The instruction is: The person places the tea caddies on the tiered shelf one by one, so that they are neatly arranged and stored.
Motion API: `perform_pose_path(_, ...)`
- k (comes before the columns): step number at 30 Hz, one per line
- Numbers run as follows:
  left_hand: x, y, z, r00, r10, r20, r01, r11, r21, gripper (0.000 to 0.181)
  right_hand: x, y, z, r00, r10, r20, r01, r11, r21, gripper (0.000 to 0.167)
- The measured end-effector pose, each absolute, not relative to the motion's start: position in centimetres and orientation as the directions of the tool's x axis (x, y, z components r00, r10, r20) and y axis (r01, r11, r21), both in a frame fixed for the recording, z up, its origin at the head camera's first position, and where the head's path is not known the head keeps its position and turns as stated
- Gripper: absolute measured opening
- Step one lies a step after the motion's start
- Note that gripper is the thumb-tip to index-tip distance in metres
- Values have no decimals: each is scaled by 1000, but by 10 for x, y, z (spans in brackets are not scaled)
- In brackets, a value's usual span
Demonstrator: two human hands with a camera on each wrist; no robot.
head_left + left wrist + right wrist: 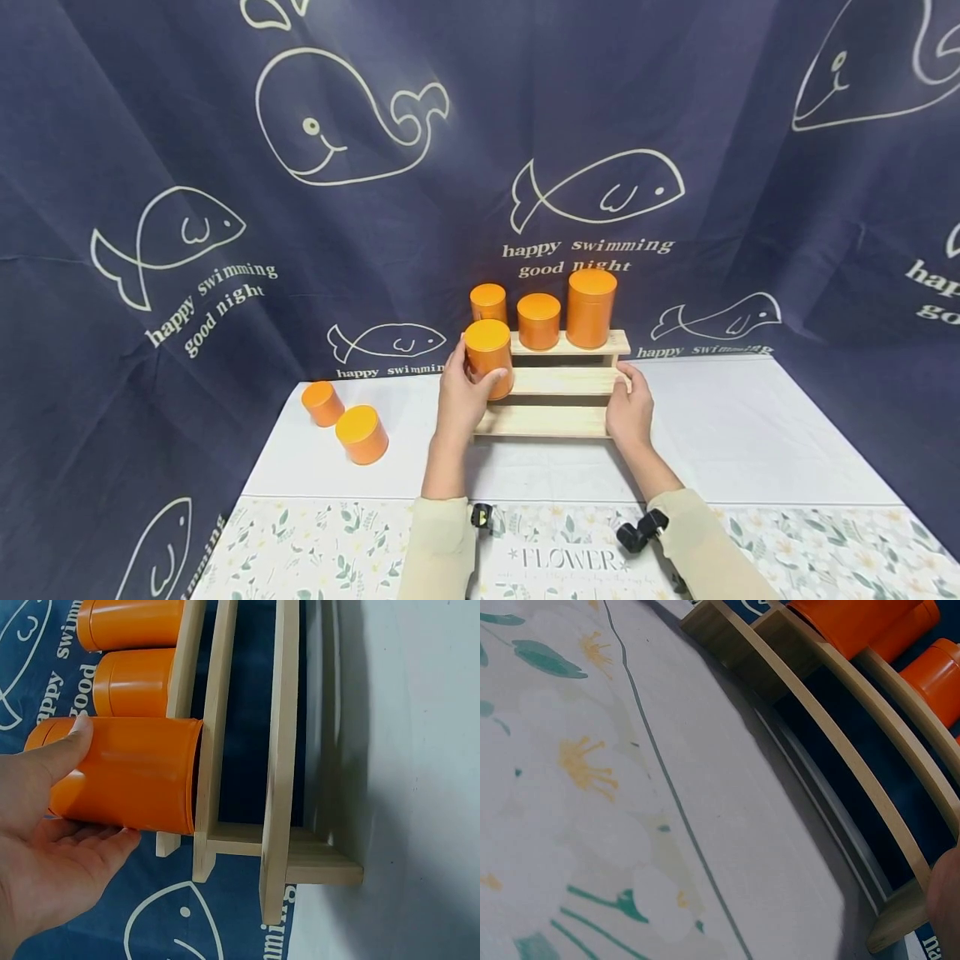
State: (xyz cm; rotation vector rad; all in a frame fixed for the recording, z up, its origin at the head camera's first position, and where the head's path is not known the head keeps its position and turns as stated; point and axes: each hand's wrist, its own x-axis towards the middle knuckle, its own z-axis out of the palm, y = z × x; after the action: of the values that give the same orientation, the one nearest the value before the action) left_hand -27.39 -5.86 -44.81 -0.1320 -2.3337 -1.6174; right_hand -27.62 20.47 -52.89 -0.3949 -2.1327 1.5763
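A tall orange canister (489, 360) stands at the left end of the middle step of a three-step wooden rack (562, 381). My left hand (459, 407) grips it from the left, thumb in front; in the left wrist view, the canister's base (176, 776) meets the step's edge. At the rack's right end, my right hand (630, 410) holds the side by the middle and lower steps. The top step carries a small canister (488, 302), partly hidden, a short wide canister (538, 322) and a large canister (592, 308).
Two more orange canisters, one small (322, 404) and one wider (362, 435), stand on the white table (720, 433) to the left. A floral mat (315, 533) covers the front edge. Behind the rack hangs a dark blue curtain (465, 100) with fish drawings.
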Motion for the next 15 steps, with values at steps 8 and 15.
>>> perform_pose_path(8,-274,-59,-450,-954,-68,293,240,412,879,100,-276,205,-528,-855,483,190,-39,306,-951,41)
perform_pose_path(15,-274,-60,-451,-953,-63,295,242,423,873,101,-275,204,-527,-856,481,189,-40,303,-952,41)
